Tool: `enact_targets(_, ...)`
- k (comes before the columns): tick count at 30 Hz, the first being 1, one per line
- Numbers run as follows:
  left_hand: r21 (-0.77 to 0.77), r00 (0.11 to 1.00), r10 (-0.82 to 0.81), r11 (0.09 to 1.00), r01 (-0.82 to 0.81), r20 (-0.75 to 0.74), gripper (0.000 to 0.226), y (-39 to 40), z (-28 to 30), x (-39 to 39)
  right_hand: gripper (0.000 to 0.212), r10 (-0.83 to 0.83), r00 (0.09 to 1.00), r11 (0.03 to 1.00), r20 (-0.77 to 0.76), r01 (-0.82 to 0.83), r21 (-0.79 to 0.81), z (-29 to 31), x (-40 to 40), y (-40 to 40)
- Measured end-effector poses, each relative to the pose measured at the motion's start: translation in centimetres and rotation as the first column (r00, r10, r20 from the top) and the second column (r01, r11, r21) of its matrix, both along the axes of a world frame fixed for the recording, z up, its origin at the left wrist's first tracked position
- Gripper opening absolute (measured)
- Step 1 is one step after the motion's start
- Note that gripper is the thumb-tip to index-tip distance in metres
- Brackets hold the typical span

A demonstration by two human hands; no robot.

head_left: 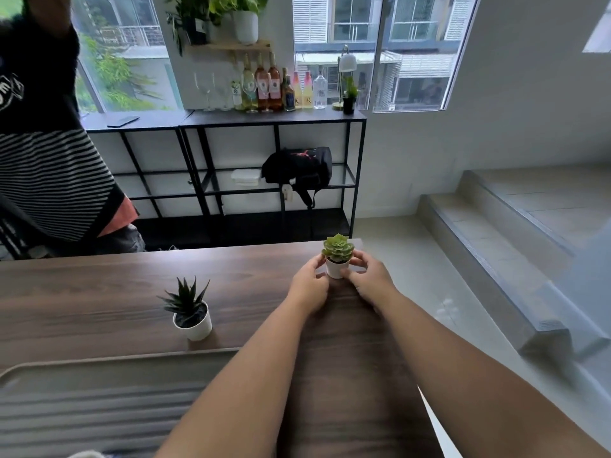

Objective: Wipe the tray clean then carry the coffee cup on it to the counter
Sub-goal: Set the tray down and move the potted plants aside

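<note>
Head view: left hand (309,285) and right hand (367,276) pinch a small white pot (336,268) holding a green succulent (338,247), upright on the table (99,292). Second white pot (195,323) holds a spiky dark plant (185,297), just beyond the tray (99,368) rim.

Tray (109,368): cut off by the left and bottom picture edges; its right part hidden under the left forearm. Small white pot (335,268) at the counter's (99,292) far corner: both sides covered by fingers (358,259); its base unreadable. Pale object (86,454) on the tray: only a sliver above the bottom edge. Second person (43,153) beyond the tray: cropped by top and left edges. Bottle labels (274,89) beyond the pot: too small to read.
</note>
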State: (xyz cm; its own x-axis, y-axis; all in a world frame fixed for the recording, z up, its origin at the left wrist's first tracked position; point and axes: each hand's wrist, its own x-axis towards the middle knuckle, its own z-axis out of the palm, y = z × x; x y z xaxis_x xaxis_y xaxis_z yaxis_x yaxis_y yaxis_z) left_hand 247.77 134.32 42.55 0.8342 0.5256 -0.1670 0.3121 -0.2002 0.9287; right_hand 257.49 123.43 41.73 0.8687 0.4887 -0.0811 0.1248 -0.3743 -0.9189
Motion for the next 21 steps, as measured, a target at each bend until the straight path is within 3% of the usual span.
enact_targets(3,-0.006,0.998,0.046,0.999,-0.046,0.038,0.061,0.1,0.2,-1.7,0.055,-0.035,0.998,0.999,0.048,0.034,0.015,0.6,-1.3,-0.5)
enact_targets(6,0.03,0.967,0.211,0.976,-0.217,0.141,0.046,-0.2,0.9,-5.1,0.029,-0.276,0.922,0.949,0.272,0.215,0.232,1.8,-4.6,-1.0)
enact_targets(8,0.041,0.896,0.368,0.92,-0.389,0.248,0.032,-0.7,1.2,-8.3,0.022,-0.285,0.891,0.93,0.353,0.169,0.326,2.3,-7.1,-0.6)
enact_targets(10,0.029,0.756,0.531,0.811,-0.585,0.383,0.023,-0.8,1.0,-11.8,0.019,-0.159,0.903,0.942,0.398,0.018,0.336,2.4,-9.2,0.7)
enact_targets(12,-0.038,0.556,0.693,0.641,-0.767,0.46,0.019,-0.3,0.9,-14.8,0.018,0.013,0.914,0.941,0.405,-0.148,0.304,2.3,-10.9,2.9)
enact_targets(14,-0.114,0.346,0.809,0.446,-0.888,0.475,0.02,0.5,1.2,-16.9,0.02,0.201,0.928,0.931,0.313,-0.28,0.233,2.2,-12.6,5.4)
enact_targets(15,-0.136,0.285,0.837,0.386,-0.912,0.467,0.025,1.1,1.2,-17.5,0.023,0.28,0.928,0.923,0.245,-0.33,0.195,2.0,-13.4,6.7)
enact_targets(17,-0.134,0.293,0.866,0.373,-0.918,0.405,0.036,2.5,0.7,-18.0,0.032,0.389,0.912,0.911,0.133,-0.402,0.092,1.1,-14.5,9.2)
enact_targets(21,0.036,0.541,0.824,0.543,-0.839,0.169,0.056,4.7,-1.5,-17.9,0.054,0.572,0.818,0.817,0.052,-0.564,-0.122,-0.1,-16.0,12.6)
